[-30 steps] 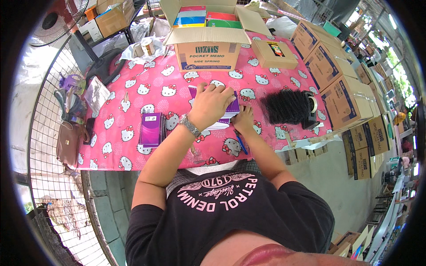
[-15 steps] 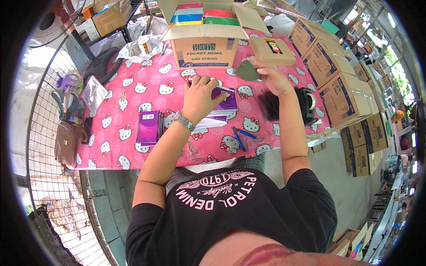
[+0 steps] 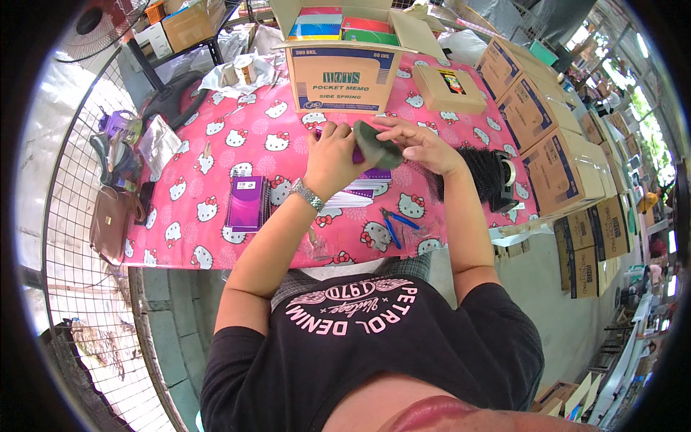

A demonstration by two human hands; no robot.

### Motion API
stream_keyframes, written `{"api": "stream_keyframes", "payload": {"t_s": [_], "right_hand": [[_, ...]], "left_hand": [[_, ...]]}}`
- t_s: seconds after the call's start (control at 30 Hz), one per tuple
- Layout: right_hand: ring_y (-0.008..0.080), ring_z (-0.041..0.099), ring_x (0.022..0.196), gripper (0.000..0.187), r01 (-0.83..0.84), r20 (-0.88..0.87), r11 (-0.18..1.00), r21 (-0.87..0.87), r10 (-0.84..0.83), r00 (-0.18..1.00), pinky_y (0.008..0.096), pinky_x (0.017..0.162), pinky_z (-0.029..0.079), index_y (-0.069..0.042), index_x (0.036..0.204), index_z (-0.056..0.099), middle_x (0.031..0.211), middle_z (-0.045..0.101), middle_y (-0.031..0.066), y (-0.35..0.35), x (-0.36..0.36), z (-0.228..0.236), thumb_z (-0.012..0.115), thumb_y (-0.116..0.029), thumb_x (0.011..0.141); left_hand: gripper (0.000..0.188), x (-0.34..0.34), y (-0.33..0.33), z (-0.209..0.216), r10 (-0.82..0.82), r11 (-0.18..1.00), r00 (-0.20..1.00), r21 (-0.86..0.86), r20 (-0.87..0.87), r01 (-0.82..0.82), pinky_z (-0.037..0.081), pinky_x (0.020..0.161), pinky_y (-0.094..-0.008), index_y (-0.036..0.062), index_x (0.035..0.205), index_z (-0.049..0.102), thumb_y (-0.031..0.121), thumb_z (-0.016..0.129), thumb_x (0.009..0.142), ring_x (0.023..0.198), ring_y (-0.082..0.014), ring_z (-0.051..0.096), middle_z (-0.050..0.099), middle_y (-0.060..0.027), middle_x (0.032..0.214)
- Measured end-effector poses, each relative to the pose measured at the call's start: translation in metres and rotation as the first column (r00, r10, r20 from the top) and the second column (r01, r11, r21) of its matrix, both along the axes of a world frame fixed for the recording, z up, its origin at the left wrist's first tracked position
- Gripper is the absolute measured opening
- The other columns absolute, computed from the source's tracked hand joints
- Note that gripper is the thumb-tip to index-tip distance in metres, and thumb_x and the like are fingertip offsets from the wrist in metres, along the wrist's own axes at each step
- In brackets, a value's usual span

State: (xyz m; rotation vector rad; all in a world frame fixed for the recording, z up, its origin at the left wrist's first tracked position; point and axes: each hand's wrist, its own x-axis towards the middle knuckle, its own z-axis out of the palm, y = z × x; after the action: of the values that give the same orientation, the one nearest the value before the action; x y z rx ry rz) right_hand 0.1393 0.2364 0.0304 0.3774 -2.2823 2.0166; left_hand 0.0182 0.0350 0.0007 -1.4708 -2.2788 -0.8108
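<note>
My left hand (image 3: 332, 164), a watch on its wrist, is closed round a purple spiral notebook (image 3: 358, 154), which it mostly covers. Against the notebook's right side sits a bent, dark green flat piece (image 3: 378, 147); I cannot make out its material. My right hand (image 3: 426, 147) pinches that piece at its right edge between thumb and fingers. Below both hands lies a stack of notebooks (image 3: 351, 194), white page edges showing. Another pile of purple notebooks (image 3: 247, 204) rests to the left. Blue-handled pliers (image 3: 394, 225) lie nearer to me.
An open carton (image 3: 342, 81) of colourful notebooks stands behind my hands, with a flat brown box (image 3: 450, 90) beside it. Black coils (image 3: 479, 176) and a tape dispenser (image 3: 504, 180) sit at right, before stacked cartons (image 3: 554, 173). A brown bag (image 3: 111, 223) hangs at the left edge.
My right hand has moved left and nearer, bringing the green piece against the notebook in my left hand. The notebook now looks lifted and tilted. The view has shifted slightly.
</note>
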Motion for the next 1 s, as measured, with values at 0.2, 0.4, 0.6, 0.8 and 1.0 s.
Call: {"api": "stream_keyframes", "payload": {"t_s": [0.2,0.4,0.6,0.8,1.0], "right_hand": [[0.0265,0.039,0.140,0.061,0.150,-0.196,0.940,0.308,-0.092,0.976,0.0425,0.115,0.031,-0.003,0.121,0.064,0.149,0.044,0.0134,-0.017,0.009,0.012,0.085,-0.007,0.064],[0.0241,0.052,0.128,0.050,0.190,-0.226,0.916,0.353,-0.114,0.967,0.0376,0.108,0.038,-0.007,0.119,0.064,0.138,0.056,0.0131,-0.020,0.005,0.015,0.080,-0.015,0.073],[0.0184,0.061,0.107,0.067,0.134,0.202,0.954,0.267,-0.191,0.961,0.0317,0.091,0.048,0.002,0.117,0.063,0.119,0.065,0.0095,0.027,-0.009,-0.012,0.061,-0.055,0.082],[0.0135,0.062,0.086,0.062,-0.015,0.239,1.000,0.013,0.012,0.971,0.0266,0.066,0.047,0.002,0.117,0.064,0.111,0.068,0.0081,0.012,-0.007,0.009,0.064,-0.050,0.084],[0.0114,0.062,0.083,0.061,-0.132,0.164,0.974,-0.184,0.163,0.973,0.0238,0.064,0.047,-0.002,0.118,0.066,0.104,0.069,0.0047,0.021,-0.012,0.006,0.068,-0.051,0.082]], "left_hand": [[0.051,-0.001,0.001,0.001,-0.004,0.999,0.999,-0.049,0.045,0.006,0.041,0.084,-0.0512,0.0114,0.113,0.063,0.029,0.079,0.067,0.108,-0.0265,0.052,0.059,-0.0032,0.104],[0.047,0.000,-0.003,0.003,-0.018,0.999,1.000,-0.038,0.022,0.019,0.040,0.085,-0.0494,0.0115,0.110,0.065,0.035,0.079,0.071,0.106,-0.0260,0.053,0.060,-0.0031,0.102],[0.043,0.008,-0.002,0.006,-0.036,0.999,0.999,0.010,0.010,0.036,0.039,0.087,-0.0477,0.0118,0.100,0.068,0.046,0.078,0.075,0.103,-0.0255,0.054,0.061,-0.0037,0.096],[0.043,0.004,-0.006,0.004,-0.023,0.999,0.999,0.039,0.049,0.022,0.039,0.087,-0.0473,0.0122,0.100,0.067,0.044,0.079,0.074,0.104,-0.0261,0.054,0.058,-0.0049,0.101],[0.044,-0.002,-0.007,0.005,-0.051,0.998,0.996,0.027,0.067,0.049,0.041,0.087,-0.0448,0.0101,0.102,0.065,0.039,0.080,0.073,0.104,-0.0281,0.053,0.058,-0.0061,0.102]]}}
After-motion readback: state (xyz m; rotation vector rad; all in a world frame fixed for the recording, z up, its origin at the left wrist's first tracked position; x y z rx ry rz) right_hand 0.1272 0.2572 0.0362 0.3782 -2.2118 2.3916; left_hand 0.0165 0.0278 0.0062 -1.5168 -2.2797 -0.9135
